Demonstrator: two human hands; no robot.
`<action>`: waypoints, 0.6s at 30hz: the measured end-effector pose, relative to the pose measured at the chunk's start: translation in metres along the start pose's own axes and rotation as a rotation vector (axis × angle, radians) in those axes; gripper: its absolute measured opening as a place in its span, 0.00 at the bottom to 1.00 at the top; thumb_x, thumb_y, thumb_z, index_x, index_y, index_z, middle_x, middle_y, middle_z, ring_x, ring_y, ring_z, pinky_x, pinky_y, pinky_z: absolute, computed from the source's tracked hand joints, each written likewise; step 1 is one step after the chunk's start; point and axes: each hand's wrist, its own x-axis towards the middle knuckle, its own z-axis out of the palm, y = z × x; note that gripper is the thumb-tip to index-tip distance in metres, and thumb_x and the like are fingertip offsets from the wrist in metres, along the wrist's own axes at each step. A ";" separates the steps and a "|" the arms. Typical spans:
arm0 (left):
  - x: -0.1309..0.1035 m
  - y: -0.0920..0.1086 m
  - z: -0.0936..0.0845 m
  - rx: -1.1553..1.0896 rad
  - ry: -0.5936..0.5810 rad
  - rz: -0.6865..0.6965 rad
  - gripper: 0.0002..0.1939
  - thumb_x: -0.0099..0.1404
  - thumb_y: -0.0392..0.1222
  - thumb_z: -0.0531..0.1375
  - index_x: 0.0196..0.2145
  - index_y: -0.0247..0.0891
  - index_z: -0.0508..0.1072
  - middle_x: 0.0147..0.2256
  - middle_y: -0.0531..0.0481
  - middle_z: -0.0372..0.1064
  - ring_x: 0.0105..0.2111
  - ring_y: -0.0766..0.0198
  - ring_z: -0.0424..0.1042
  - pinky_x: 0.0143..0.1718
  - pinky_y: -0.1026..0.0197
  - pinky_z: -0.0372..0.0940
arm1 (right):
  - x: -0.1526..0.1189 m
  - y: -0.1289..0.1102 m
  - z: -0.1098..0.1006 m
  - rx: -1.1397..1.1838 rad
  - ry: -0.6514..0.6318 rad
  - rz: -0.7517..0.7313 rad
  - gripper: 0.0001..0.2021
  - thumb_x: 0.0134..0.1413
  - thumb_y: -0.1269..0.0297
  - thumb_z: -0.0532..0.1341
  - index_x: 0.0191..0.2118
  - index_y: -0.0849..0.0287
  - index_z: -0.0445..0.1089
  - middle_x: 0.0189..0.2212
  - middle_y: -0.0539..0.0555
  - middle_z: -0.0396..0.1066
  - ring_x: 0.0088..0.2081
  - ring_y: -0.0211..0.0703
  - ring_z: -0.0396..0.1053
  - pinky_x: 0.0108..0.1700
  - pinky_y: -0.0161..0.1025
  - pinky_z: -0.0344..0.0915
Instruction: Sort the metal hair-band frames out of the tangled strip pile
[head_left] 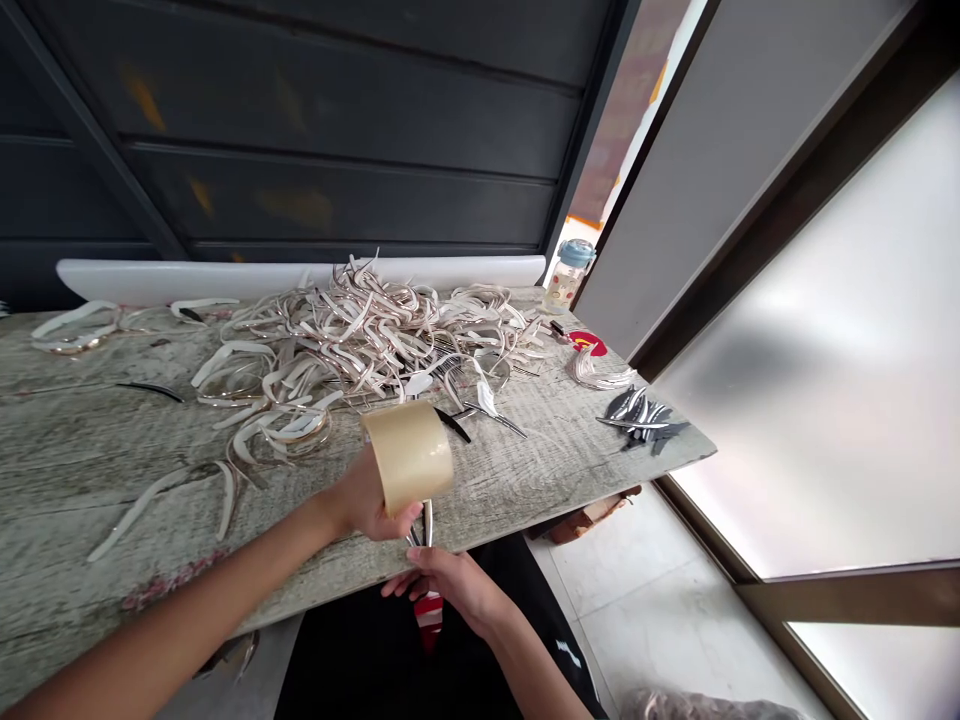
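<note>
A wide roll of tan tape (411, 455) is in my left hand (371, 500), whose fingers are wrapped round it above the table's front edge. Just below, my right hand (450, 582) pinches thin silvery strips (428, 522) that point up toward the roll. A red and white piece (428, 618) hangs under the right fingers, over my dark trousers. Beyond the roll, a large tangled heap of pale and copper-coloured curved strips (360, 340) covers the middle of the table. A black curved strip (454, 425) lies right beside the roll.
The weathered wooden table (525, 470) has a pile of dark and white strips (637, 415) at its right corner. Behind it are a red disc (587, 343), a pale bundle (600, 372) and a blue-lidded bottle (570, 275). A dark panelled wall (337, 130) stands behind the table.
</note>
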 end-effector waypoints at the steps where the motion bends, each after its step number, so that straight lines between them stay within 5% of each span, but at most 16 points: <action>1: 0.003 0.001 0.000 -0.022 -0.089 -0.055 0.21 0.41 0.58 0.69 0.25 0.37 0.79 0.27 0.40 0.79 0.33 0.44 0.77 0.41 0.49 0.71 | -0.001 0.000 0.000 -0.028 0.008 -0.002 0.24 0.48 0.44 0.65 0.33 0.65 0.78 0.29 0.60 0.78 0.33 0.45 0.71 0.38 0.39 0.61; 3: 0.008 0.001 -0.003 -0.140 -0.122 -0.140 0.27 0.55 0.62 0.59 0.34 0.34 0.80 0.34 0.38 0.80 0.37 0.43 0.78 0.40 0.48 0.72 | -0.004 0.000 0.002 -0.089 0.026 0.004 0.26 0.51 0.41 0.61 0.30 0.65 0.78 0.29 0.60 0.78 0.32 0.44 0.71 0.38 0.38 0.60; 5: 0.010 -0.002 -0.005 -0.260 0.061 -0.134 0.30 0.60 0.64 0.51 0.38 0.33 0.78 0.35 0.39 0.79 0.37 0.45 0.78 0.39 0.48 0.72 | -0.008 -0.001 0.004 -0.122 0.032 0.023 0.29 0.54 0.38 0.58 0.26 0.64 0.77 0.27 0.59 0.77 0.31 0.44 0.71 0.37 0.38 0.60; 8: 0.006 -0.010 -0.007 -0.294 0.286 -0.088 0.28 0.55 0.64 0.57 0.36 0.34 0.77 0.33 0.40 0.79 0.37 0.45 0.78 0.44 0.47 0.72 | -0.015 -0.004 0.006 -0.126 0.028 0.035 0.32 0.53 0.34 0.56 0.21 0.63 0.74 0.23 0.58 0.75 0.29 0.43 0.70 0.37 0.38 0.60; 11: -0.001 -0.016 -0.008 -0.212 0.296 -0.062 0.24 0.51 0.61 0.64 0.32 0.36 0.77 0.31 0.42 0.78 0.41 0.43 0.77 0.50 0.47 0.69 | -0.022 -0.010 0.009 -0.140 0.015 -0.008 0.32 0.53 0.34 0.56 0.21 0.62 0.74 0.22 0.56 0.73 0.28 0.42 0.70 0.37 0.38 0.59; 18: -0.002 -0.029 -0.016 -0.057 0.213 -0.065 0.22 0.51 0.61 0.64 0.32 0.38 0.78 0.30 0.42 0.79 0.38 0.43 0.77 0.48 0.47 0.69 | -0.043 -0.033 0.001 -0.174 -0.015 -0.147 0.29 0.55 0.39 0.57 0.21 0.60 0.75 0.20 0.54 0.71 0.27 0.41 0.68 0.39 0.38 0.60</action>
